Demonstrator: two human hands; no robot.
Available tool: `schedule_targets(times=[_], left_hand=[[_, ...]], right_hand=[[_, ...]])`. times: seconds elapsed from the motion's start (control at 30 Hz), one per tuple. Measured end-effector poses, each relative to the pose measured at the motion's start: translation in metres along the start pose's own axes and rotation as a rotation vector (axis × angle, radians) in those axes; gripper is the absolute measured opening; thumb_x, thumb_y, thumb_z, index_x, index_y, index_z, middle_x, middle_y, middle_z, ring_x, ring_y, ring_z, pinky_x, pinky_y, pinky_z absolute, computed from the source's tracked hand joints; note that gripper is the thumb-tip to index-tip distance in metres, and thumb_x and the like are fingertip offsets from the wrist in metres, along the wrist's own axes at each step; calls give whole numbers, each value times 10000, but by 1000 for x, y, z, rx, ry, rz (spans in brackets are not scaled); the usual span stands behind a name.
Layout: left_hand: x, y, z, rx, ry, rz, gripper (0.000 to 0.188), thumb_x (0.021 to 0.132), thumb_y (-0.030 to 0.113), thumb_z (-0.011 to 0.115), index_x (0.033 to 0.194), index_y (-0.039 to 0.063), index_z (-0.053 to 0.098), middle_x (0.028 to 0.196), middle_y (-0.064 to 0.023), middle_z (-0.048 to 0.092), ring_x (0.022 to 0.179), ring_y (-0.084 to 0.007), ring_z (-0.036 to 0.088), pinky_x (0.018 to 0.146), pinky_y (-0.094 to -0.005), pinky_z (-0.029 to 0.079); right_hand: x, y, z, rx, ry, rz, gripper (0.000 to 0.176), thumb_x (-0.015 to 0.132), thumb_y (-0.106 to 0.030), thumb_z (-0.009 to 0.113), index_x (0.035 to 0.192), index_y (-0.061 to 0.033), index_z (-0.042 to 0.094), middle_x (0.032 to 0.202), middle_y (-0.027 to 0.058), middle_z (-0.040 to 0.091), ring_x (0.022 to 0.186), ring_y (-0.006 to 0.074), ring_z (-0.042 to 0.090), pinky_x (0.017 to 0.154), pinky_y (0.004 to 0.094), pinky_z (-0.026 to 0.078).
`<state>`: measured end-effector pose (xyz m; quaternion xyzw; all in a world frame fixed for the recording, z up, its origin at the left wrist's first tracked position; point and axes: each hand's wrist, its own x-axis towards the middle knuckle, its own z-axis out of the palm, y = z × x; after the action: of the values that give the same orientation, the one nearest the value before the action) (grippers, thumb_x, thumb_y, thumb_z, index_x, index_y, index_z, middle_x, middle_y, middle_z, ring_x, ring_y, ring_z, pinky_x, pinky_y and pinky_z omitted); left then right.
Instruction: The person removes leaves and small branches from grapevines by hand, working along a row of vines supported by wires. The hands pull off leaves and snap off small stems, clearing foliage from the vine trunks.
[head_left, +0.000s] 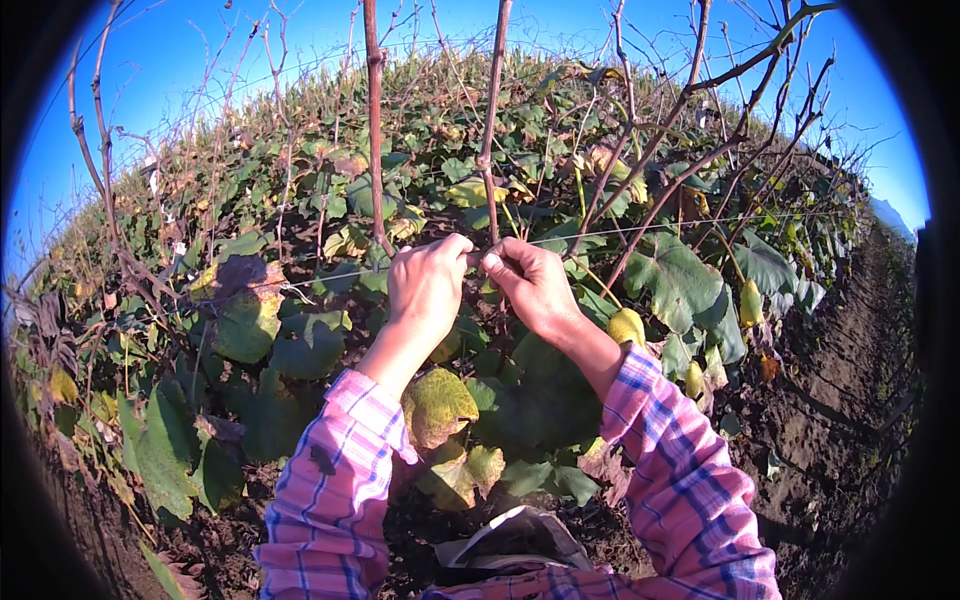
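My left hand (427, 281) and my right hand (534, 289) meet in front of me at a thin metal trellis wire (637, 229). Their thumbs and fingers are pinched around a short brown stem (474, 259) that shows in the narrow gap between them. Whether a tie is also held there is hidden by my fingers. An upright brown vine cane (487, 180) comes down right behind that gap. Another thick reddish cane (376, 142) stands just behind my left hand. On the wire left of my hands sits a small pale twist of tie (298, 291).
Bare branching canes (690, 157) rise on the right. Green and yellowing leaves (675, 281) hang around the wire, with a yellow leaf (439, 409) below my wrists. An open pale bag (525, 536) is at my waist. Brown soil (817, 375) runs along the right.
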<state>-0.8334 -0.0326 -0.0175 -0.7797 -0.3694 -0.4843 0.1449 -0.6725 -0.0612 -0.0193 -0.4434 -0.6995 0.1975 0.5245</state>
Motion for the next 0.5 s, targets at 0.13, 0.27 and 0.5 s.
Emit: schedule_targets(times=[0.13, 0.27, 0.5], left_hand=[[-1, -6, 11, 179, 21, 73, 126, 843, 104, 607, 969, 108, 612, 727, -128, 658, 687, -343, 649, 666, -443, 502], [-2, -13, 19, 265, 12, 125, 138, 845, 123, 578, 977, 95, 606, 742, -111, 661, 713, -314, 662, 672, -432, 506], [-5, -15, 9, 243, 40, 196, 306, 851, 57, 529, 1155, 47, 563, 875, -100, 647, 880, -254, 636, 826, -394, 477]], right_hand=[[-1, -1, 0, -38, -20, -3, 176, 957, -194, 613, 871, -41, 624, 658, -41, 548, 603, 33, 466, 534, 232, 392], [2, 0, 4, -7, -31, 55, 176, 950, -196, 618, 868, -41, 631, 654, -33, 560, 593, 41, 488, 531, 236, 402], [-3, -32, -16, 214, 109, 160, 186, 946, -183, 624, 873, -13, 647, 659, -34, 556, 588, 37, 431, 529, 244, 372]])
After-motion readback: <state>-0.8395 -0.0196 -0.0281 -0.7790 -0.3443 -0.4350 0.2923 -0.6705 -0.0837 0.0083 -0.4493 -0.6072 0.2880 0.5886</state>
